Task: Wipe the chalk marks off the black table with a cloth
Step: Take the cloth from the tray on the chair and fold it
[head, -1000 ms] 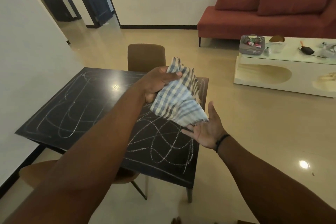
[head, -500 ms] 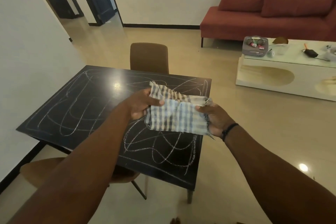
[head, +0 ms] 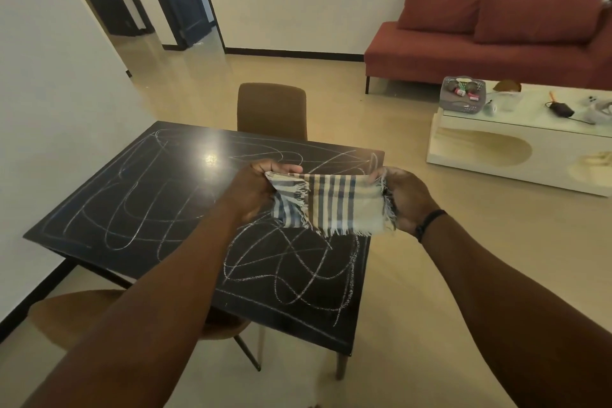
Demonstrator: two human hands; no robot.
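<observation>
While the chalk marks (head: 291, 262) lie untouched across the black table (head: 99, 225), you hold the cloth (head: 331, 205) stretched in the air between both hands, above the table's right half. Your left hand (head: 255, 192) pinches the cloth's left edge with the thumb over the top; your right hand (head: 404, 195) closes on the frayed right edge — each grip shut on fabric, none of it touching the table. The cloth looks doubled over, a fringed edge falling down its middle.

Judged from this, the step in hand is readying the cloth, and no wiping has begun: loops and scribbles cover the tabletop below and to the left of your grips, out to its edges. To do this well, fold the cloth into a flat pad with the fringes tucked inside, since loose threads are likely to drag chalk dust rather than lift it. Then pass it to one hand and press the palm flat on top. Start at the corner furthest from your grip and work in overlapping straight passes — turn to a clean face once the pad greys. Two brown chairs, one beyond your hands (head: 271, 109) and one beneath your left forearm (head: 73, 318), stand at the table.
</observation>
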